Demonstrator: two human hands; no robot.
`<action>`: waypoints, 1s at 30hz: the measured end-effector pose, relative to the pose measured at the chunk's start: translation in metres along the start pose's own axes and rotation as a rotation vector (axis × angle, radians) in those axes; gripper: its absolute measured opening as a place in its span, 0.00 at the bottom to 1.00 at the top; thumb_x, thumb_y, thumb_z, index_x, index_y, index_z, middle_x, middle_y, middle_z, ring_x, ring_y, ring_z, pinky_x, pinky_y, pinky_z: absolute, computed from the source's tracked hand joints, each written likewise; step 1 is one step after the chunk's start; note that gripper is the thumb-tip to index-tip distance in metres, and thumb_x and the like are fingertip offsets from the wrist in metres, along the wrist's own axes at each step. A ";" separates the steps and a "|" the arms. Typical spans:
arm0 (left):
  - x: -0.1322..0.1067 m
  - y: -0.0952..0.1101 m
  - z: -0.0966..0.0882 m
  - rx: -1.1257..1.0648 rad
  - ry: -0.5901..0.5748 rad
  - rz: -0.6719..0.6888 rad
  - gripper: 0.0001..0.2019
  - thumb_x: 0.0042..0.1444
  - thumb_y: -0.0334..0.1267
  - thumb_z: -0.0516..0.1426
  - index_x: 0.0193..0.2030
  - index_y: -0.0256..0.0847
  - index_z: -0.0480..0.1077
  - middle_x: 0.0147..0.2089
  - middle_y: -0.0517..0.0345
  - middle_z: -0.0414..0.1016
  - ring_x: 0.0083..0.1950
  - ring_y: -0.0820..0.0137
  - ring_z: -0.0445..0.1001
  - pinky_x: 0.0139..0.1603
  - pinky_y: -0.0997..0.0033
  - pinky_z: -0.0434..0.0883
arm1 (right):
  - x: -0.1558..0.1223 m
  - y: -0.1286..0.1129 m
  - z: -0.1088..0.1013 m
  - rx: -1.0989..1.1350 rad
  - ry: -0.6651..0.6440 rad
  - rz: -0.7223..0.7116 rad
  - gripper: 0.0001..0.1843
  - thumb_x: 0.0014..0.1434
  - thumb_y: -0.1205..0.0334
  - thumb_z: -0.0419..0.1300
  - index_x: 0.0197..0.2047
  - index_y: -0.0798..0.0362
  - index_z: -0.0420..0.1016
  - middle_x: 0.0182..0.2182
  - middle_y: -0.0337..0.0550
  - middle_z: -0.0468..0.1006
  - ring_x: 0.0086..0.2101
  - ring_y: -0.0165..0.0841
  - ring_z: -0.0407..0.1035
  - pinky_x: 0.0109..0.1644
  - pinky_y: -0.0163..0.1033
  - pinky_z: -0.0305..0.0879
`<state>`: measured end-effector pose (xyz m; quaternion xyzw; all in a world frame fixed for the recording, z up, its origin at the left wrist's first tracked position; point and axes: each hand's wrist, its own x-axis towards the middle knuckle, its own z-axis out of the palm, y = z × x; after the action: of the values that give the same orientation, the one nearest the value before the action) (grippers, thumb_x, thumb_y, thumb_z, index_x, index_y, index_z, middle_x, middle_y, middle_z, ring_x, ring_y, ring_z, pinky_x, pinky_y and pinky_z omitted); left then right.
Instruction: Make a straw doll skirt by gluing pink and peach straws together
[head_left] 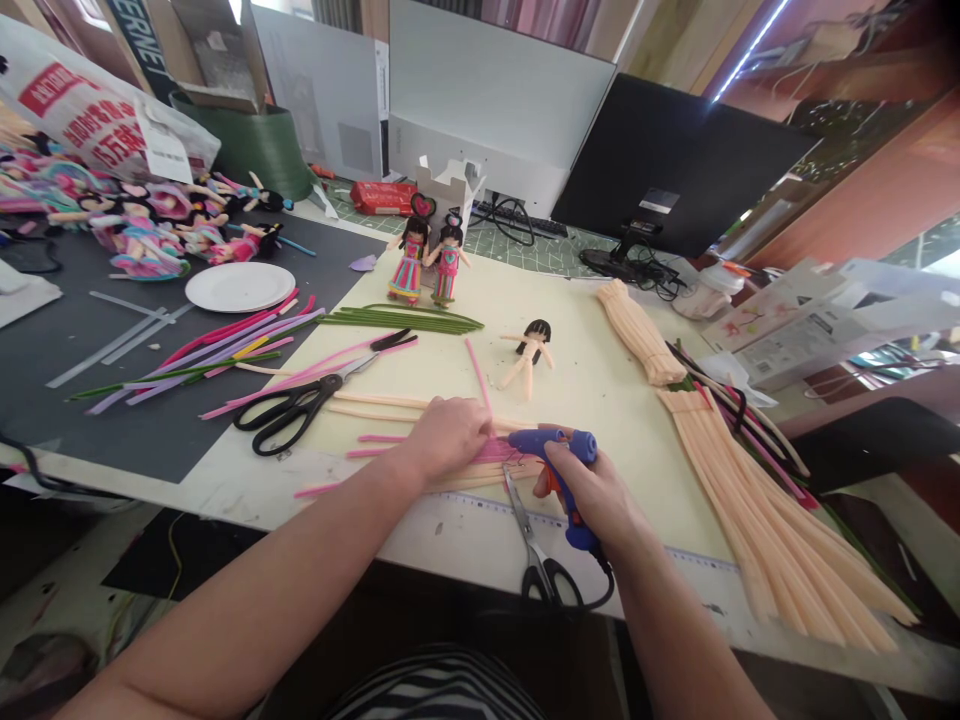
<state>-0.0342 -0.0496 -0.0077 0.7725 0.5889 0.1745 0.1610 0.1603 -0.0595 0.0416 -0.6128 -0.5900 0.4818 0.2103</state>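
Note:
My right hand (596, 488) is wrapped round a blue hot glue gun (581, 500) with an orange trigger. Its nozzle points left, at the fingertips of my left hand (454, 435). Those fingertips pinch a pink pipe cleaner (477, 372), which sticks up past them. Beneath both hands lie more pink and peach pipe cleaners (375, 402), partly covered. Just beyond, a small peach doll (531, 352) with black hair lies on the pale mat. Small scissors (534, 550) rest below the glue gun, and black-handled scissors (300, 405) lie to the left.
Two dressed dolls (409, 265) are at the back, behind green pipe cleaners (405, 319). Peach bundles (757, 510) lie right, by a ruler (694, 560). Finished dolls (142, 235) and a white plate (240, 287) are left. Monitors (495, 90) line the back.

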 end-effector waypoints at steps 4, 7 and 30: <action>-0.001 0.000 -0.001 -0.025 0.014 0.002 0.08 0.55 0.34 0.52 0.33 0.44 0.73 0.37 0.61 0.76 0.40 0.68 0.72 0.41 0.68 0.63 | 0.000 0.000 0.000 0.007 0.008 0.002 0.23 0.57 0.50 0.52 0.50 0.54 0.73 0.18 0.38 0.74 0.14 0.25 0.56 0.14 0.29 0.53; -0.001 0.001 -0.002 -0.027 0.003 0.015 0.08 0.55 0.34 0.52 0.34 0.44 0.73 0.38 0.61 0.76 0.41 0.68 0.72 0.41 0.69 0.63 | 0.000 0.000 0.000 0.001 0.009 0.002 0.23 0.57 0.50 0.52 0.49 0.54 0.74 0.18 0.38 0.74 0.14 0.25 0.56 0.14 0.29 0.54; 0.000 0.001 0.000 -0.012 -0.013 0.011 0.11 0.55 0.33 0.51 0.34 0.45 0.76 0.38 0.60 0.77 0.41 0.68 0.73 0.41 0.68 0.64 | 0.001 0.000 0.000 0.003 0.004 0.016 0.25 0.57 0.49 0.52 0.52 0.53 0.71 0.18 0.36 0.74 0.15 0.25 0.55 0.14 0.29 0.52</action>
<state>-0.0338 -0.0502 -0.0072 0.7760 0.5824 0.1738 0.1684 0.1600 -0.0588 0.0411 -0.6182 -0.5838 0.4831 0.2087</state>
